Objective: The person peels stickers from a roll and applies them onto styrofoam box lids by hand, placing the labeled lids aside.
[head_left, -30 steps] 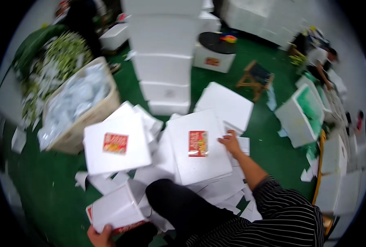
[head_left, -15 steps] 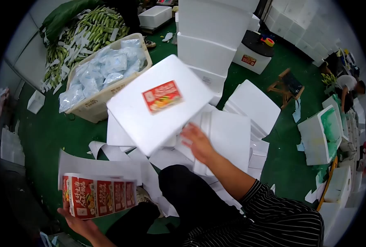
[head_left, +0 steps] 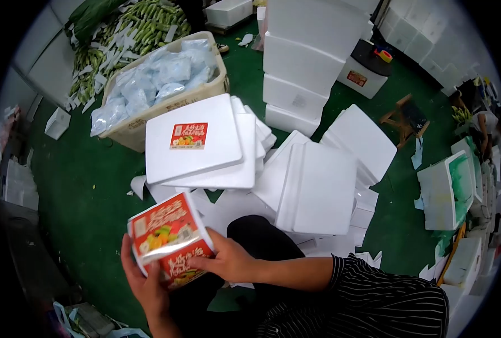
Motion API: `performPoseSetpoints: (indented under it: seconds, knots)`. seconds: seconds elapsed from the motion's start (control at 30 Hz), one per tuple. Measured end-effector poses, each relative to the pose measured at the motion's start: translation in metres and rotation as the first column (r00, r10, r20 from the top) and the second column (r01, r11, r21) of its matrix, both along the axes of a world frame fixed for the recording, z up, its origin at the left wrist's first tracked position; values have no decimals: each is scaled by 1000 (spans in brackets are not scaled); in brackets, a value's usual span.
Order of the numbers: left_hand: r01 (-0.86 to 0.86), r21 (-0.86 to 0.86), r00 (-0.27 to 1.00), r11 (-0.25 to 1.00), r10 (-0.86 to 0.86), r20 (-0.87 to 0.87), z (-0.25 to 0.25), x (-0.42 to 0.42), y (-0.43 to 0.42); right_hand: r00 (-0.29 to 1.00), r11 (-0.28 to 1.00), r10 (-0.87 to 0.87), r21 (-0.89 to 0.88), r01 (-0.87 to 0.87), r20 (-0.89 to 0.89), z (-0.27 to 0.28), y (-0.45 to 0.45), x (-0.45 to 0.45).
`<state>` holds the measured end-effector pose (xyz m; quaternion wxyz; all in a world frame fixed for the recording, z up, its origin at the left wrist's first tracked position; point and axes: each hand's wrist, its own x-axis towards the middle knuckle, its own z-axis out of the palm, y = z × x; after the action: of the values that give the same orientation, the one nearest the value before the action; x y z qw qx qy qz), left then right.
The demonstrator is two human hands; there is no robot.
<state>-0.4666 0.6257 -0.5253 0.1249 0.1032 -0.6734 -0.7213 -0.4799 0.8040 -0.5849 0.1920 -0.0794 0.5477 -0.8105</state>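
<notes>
A roll of red printed labels point(head_left: 169, 234) is held low in front of me, with vegetable pictures on its face. My left hand point(head_left: 148, 281) grips it from the lower left, thumb across the front. On its right side my right hand point(head_left: 222, 259) holds it too, thumb pressed on the labels. Just beyond lies a white foam lid point(head_left: 193, 158) bearing one red label point(head_left: 188, 136), on top of a stack of lids. To its right, more plain foam lids point(head_left: 321, 188) lean in a pile.
A beige tub point(head_left: 221, 79) holds bagged ice packs point(head_left: 174, 67). Behind it is a heap of green vegetables point(head_left: 149, 19). Tall stacked foam boxes point(head_left: 304, 59) stand ahead. A folding stool point(head_left: 405, 115) and a foam box with green lining point(head_left: 439, 188) are on the right.
The labelled lid, tilted in mid-air before, now rests on the left stack. My right hand has come back to the label roll, which my left hand has brought in and raised.
</notes>
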Motion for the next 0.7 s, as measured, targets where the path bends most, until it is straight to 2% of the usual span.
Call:
performPoseSetpoints:
  seconds: [0.03, 0.1, 0.13, 0.2, 0.3, 0.4, 0.5, 0.6, 0.67, 0.7]
  knots:
    - [92, 40, 989, 995, -96, 110, 5, 2, -4, 998, 998, -53, 46, 52, 20, 5, 1, 1]
    - [164, -10, 978, 986, -161, 132, 11, 2, 2, 984, 974, -176, 149, 171, 22, 4, 0, 1]
    - [191, -4, 981, 982, -191, 38, 9, 0, 10, 973, 968, -230, 112, 225, 30, -2, 0, 0]
    - [182, 23, 981, 983, -183, 64, 4, -3, 15, 942, 933, -335, -128, 337, 40, -12, -2, 1]
    - [210, 58, 970, 976, -216, 110, 6, -7, 20, 825, 844, -537, -110, 525, -175, -20, -2, 3]
    - [248, 70, 960, 966, -255, 117, 6, -10, 22, 769, 833, -553, -194, 518, -320, -27, 2, -1]
    - [277, 51, 953, 959, -281, 115, 2, -11, 19, 856, 902, -426, -68, 426, -292, -32, 15, -5]
    - [278, 52, 948, 959, -283, 143, -3, -13, 14, 864, 883, -451, -252, 396, -225, -30, 13, -9]
    - [273, 67, 948, 960, -280, 152, -6, -13, 12, 869, 884, -453, -226, 409, -199, -31, 14, -9]
    - [262, 22, 951, 965, -262, 163, -4, -12, 14, 875, 888, -451, -186, 421, -173, -23, 16, -11]
